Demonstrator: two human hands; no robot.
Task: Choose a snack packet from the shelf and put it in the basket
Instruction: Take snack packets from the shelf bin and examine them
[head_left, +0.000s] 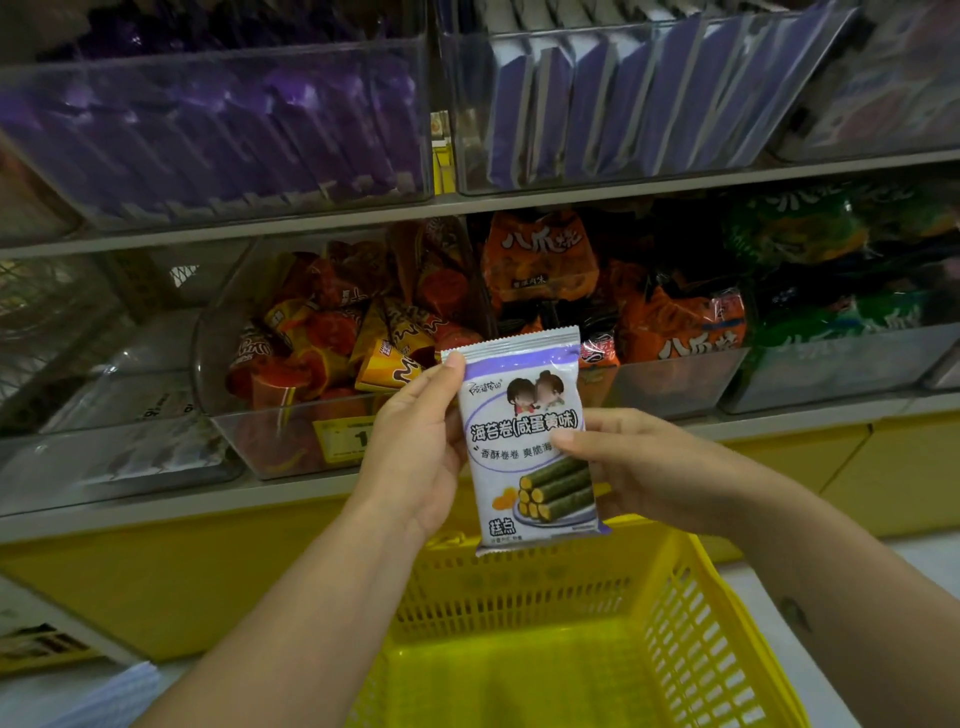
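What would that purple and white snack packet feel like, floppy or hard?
Probably light: the left hand and right hand hold the snack packet upright by its edges. Its thin crimped wrapper looks bendy, perhaps slippery. The crisp rolls pictured on it might crush easily.

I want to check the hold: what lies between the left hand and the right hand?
The packet, seen in the head view. The left hand holds its left edge, the right hand its right edge.

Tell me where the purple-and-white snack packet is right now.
At the centre of the head view, the packet is held upright between the left hand and right hand, over the far rim of the yellow basket.
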